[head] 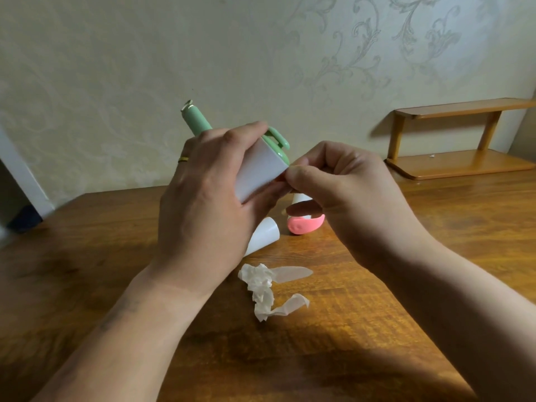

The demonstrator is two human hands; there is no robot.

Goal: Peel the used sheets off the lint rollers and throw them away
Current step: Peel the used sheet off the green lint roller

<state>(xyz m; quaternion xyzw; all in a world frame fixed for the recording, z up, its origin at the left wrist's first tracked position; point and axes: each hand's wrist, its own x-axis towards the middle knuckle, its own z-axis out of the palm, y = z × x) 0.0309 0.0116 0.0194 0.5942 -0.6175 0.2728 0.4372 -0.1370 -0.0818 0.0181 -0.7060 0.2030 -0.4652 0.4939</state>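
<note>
My left hand [208, 198] is wrapped around the white roll of a green lint roller [261, 166], held above the table with its green handle pointing up and to the left. At the roll's lower right corner, the thumb and forefinger of my right hand [339, 187] pinch the edge of the sheet. On the wooden table [87, 285] below lies a crumpled white used sheet [262, 288] with a flat strip sticking out to the right. Behind my hands, a pink lint roller [304, 224] and a white roll [262, 235] rest on the table, both partly hidden.
A small wooden two-tier shelf [458, 140] stands at the back right of the table against the patterned wall. The table's left edge runs near a white door frame [20, 175] at the far left.
</note>
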